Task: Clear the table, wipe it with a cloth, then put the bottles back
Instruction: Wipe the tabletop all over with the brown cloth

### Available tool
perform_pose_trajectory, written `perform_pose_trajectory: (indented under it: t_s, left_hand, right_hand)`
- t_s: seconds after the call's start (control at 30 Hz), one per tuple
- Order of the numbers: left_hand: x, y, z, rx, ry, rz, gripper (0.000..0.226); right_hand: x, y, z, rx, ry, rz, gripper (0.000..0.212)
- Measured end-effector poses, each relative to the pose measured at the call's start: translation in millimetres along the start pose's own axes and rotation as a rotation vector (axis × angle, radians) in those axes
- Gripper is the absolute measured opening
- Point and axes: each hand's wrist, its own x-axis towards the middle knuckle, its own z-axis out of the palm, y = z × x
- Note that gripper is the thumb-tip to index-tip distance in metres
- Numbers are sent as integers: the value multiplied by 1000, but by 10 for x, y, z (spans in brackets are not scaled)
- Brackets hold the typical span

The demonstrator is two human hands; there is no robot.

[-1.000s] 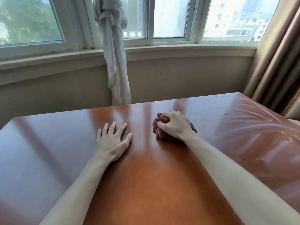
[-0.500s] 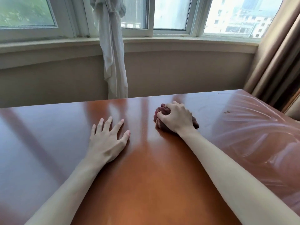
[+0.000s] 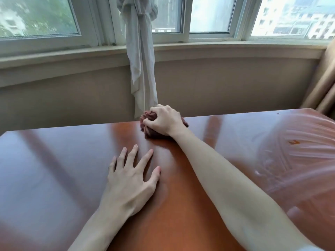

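A glossy reddish-brown wooden table (image 3: 54, 169) fills the lower view. My right hand (image 3: 165, 120) grips a bunched dark red cloth (image 3: 149, 124) and holds it down on the tabletop right at the far edge. My left hand (image 3: 130, 176) lies flat on the table nearer to me, fingers spread and straight, holding nothing. No bottles are in view.
Wet wipe streaks (image 3: 293, 153) shine on the table's right part. Beyond the far edge is a beige wall under a window sill (image 3: 217, 49). A knotted white curtain (image 3: 139, 69) hangs just behind the cloth. Tan drapes (image 3: 324, 84) hang at the right.
My right hand has pushed the cloth away from me to the table's far edge. My left hand stays flat on the table.
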Motion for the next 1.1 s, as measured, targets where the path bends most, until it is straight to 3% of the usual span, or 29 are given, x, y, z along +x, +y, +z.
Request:
perform_pose_trajectory:
  t_s: [0.2, 0.37, 0.5, 0.63, 0.93, 1.1]
  left_hand:
    - [23, -8, -9, -13, -36, 9, 66]
    - [35, 120, -139, 16, -77, 15, 65]
    - [100, 342, -172, 2, -23, 86, 61]
    - [174, 446, -25, -31, -55, 109, 62]
    - [243, 422, 137, -31, 1, 74, 66]
    - [272, 407, 148, -30, -1, 71, 65]
  right_hand:
    - [-819, 848, -605, -79, 83, 270, 34]
    - [-1844, 451, -847, -80, 96, 218, 33]
    - [-2293, 192, -918, -18, 80, 113, 38]
    - [-2065, 365, -941, -53, 62, 129, 30]
    - [-577, 1445, -748, -153, 188, 412, 37]
    - [-509, 1449, -684, -168, 175, 429, 37]
